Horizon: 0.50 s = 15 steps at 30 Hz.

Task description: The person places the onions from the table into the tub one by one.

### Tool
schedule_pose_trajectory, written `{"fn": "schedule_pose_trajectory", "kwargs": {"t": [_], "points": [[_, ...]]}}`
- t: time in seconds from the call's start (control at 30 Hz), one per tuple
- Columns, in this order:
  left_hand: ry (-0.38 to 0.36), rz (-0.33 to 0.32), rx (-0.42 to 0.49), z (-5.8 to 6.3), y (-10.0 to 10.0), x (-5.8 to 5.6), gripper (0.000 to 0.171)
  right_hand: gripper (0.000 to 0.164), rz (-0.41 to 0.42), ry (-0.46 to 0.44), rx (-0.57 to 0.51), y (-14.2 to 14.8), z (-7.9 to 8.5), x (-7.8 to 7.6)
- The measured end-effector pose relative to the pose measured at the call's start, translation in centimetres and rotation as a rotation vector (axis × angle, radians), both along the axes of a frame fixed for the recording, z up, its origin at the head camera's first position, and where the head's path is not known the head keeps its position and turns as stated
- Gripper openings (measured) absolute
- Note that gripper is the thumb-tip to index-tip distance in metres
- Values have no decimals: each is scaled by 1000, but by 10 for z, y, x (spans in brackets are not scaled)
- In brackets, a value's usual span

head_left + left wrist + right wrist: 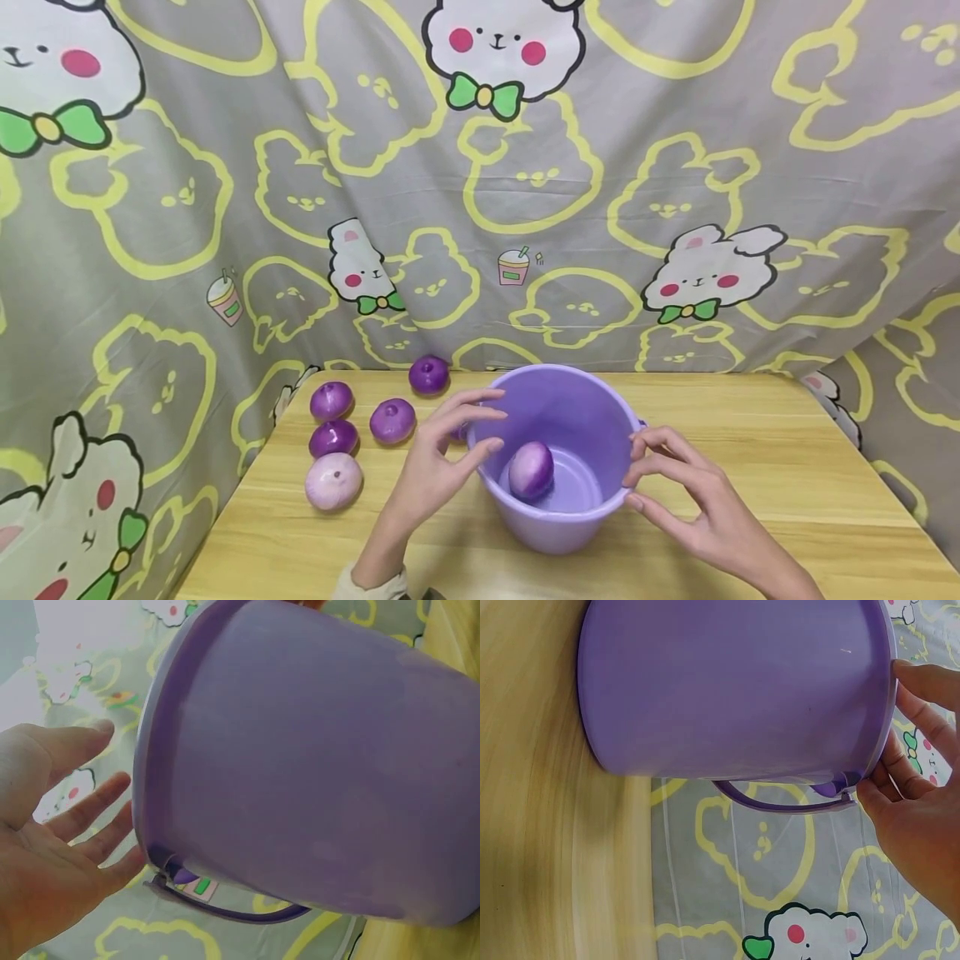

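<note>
A person's left hand (438,467) spread at one side of a purple bucket (566,429) with nothing in its grasp, fingers nearly straight and thumb apart; whether its fingertips touched the rim was unclear. The right hand (723,508) held the opposite side of the rim between bent fingers and thumb, lightly by the look of it. Between the two, the bucket stood on the counter (787,467).

With the grip so one-sided, an uneven pull from the right could have tipped or swung the bucket, the left offering no firm hold against it. Any tilt could have sent the lone onion (531,471) inside rolling across the smooth bottom. The loose handle (780,808), drooping down the far side, looked liable to snag if the bucket was turned.

The mouth faced up, and the bucket's long axis ran close to vertical, from narrower base to wider rim; whether the base sat fully flat was hard to tell. The onion lay toward the left of the bottom, its deep purple side to the right, its own axis uncertain.

Farther left, five onions (392,421) dotted the counter, four purple and one pale, the pale one nearest the person. A gray rabbit-print curtain (480,200) hung behind.
</note>
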<state>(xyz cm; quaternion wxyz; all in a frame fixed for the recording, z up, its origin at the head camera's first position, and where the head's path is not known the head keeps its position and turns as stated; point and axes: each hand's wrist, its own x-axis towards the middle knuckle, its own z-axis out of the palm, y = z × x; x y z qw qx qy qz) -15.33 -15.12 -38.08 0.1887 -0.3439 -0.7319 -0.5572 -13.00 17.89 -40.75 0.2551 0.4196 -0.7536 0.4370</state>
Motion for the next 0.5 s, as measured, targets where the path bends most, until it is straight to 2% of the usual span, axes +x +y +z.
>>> {"fn": "schedule_pose_trajectory", "kwargs": {"t": [0.23,0.5], "points": [[26,15,42,2,-12,-7,31,46,-2,9,2,-1,2,0],[-5,56,95,-1,-28,-15,32,44,2,10,-4,-2,2,0]]}}
